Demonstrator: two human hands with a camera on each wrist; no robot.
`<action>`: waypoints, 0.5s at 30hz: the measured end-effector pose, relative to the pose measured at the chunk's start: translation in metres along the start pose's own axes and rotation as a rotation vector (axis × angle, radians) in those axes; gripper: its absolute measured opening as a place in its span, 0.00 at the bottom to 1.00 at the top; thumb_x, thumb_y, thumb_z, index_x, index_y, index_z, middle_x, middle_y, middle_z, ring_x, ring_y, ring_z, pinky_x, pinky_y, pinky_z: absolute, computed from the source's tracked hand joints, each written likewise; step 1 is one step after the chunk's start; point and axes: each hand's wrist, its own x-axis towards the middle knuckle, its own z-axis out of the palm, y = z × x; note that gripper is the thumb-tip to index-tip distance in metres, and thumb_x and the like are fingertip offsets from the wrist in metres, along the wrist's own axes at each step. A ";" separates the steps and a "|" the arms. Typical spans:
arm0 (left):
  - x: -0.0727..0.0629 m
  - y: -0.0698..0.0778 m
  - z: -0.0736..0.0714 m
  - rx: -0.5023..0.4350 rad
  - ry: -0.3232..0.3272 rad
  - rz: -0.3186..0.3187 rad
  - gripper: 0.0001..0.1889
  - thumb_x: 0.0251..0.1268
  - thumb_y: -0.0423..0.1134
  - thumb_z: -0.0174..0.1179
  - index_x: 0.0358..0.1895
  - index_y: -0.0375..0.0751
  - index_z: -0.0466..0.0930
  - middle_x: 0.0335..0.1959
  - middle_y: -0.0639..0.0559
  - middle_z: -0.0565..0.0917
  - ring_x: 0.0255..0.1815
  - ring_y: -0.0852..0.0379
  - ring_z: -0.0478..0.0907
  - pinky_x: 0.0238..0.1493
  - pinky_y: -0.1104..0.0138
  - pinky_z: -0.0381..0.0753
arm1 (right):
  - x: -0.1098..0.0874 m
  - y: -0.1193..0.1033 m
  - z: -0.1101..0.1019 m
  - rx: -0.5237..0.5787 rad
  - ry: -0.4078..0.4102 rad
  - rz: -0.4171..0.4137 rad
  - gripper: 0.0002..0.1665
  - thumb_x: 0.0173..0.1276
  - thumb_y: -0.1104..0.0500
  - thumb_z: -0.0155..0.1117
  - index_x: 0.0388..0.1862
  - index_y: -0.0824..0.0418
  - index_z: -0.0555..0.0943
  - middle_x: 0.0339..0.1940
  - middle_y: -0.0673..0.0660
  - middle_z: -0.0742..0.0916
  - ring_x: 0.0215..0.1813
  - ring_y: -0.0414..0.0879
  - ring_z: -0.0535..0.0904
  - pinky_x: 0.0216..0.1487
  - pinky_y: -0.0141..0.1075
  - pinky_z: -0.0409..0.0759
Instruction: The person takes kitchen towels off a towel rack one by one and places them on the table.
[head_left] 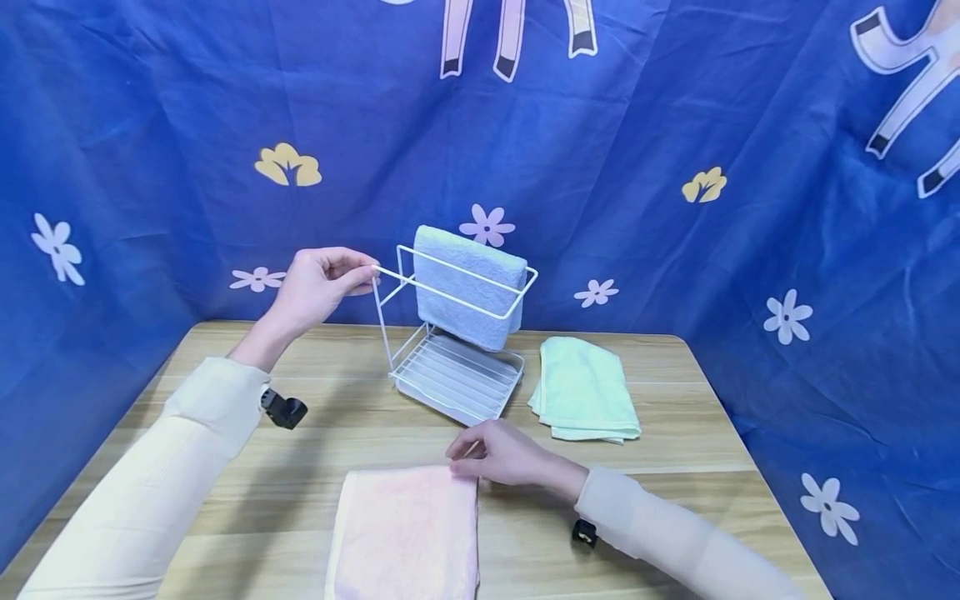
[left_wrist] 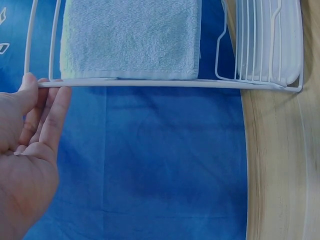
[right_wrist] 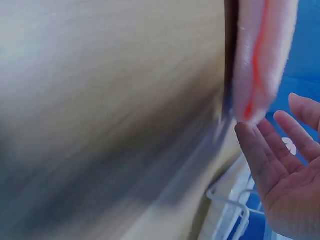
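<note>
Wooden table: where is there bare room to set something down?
Free: between the left sleeve and pink towel; between the green towel and right edge of the table. Crowded: mid-table, where the rack, right hand and those towels cluster.

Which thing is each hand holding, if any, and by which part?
The left hand grips the white rack by its near upper left corner. The right hand is by the pink towel, without visible grip.

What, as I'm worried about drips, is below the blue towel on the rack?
Below the blue towel are a wire shelf and a pale tray. In the head view, the towel covers part of their back edge, which cannot be seen.
</note>
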 end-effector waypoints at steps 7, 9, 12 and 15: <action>0.002 -0.002 0.000 0.010 -0.005 0.007 0.14 0.76 0.39 0.65 0.53 0.30 0.86 0.34 0.66 0.90 0.39 0.71 0.89 0.49 0.71 0.94 | -0.012 -0.004 -0.017 0.072 0.035 -0.004 0.14 0.72 0.56 0.73 0.51 0.63 0.90 0.47 0.55 0.94 0.42 0.34 0.89 0.47 0.23 0.88; 0.002 -0.002 0.000 0.011 -0.006 0.008 0.15 0.76 0.39 0.65 0.53 0.29 0.86 0.34 0.66 0.90 0.39 0.71 0.89 0.49 0.71 0.94 | -0.016 -0.007 -0.022 0.075 0.059 -0.010 0.14 0.72 0.55 0.73 0.51 0.63 0.90 0.46 0.55 0.94 0.42 0.33 0.88 0.46 0.25 0.89; 0.002 -0.002 0.000 0.006 -0.006 0.006 0.15 0.76 0.39 0.65 0.53 0.29 0.86 0.34 0.66 0.90 0.39 0.71 0.89 0.49 0.71 0.94 | -0.022 -0.010 -0.032 0.065 0.098 -0.016 0.15 0.73 0.55 0.72 0.51 0.62 0.90 0.45 0.54 0.94 0.42 0.33 0.87 0.48 0.27 0.89; 0.002 -0.002 0.000 0.000 -0.006 0.005 0.15 0.76 0.38 0.65 0.54 0.28 0.86 0.34 0.67 0.90 0.39 0.71 0.89 0.49 0.70 0.94 | -0.027 -0.014 -0.044 0.053 0.142 -0.030 0.13 0.74 0.55 0.71 0.51 0.61 0.90 0.45 0.54 0.94 0.42 0.33 0.86 0.49 0.29 0.89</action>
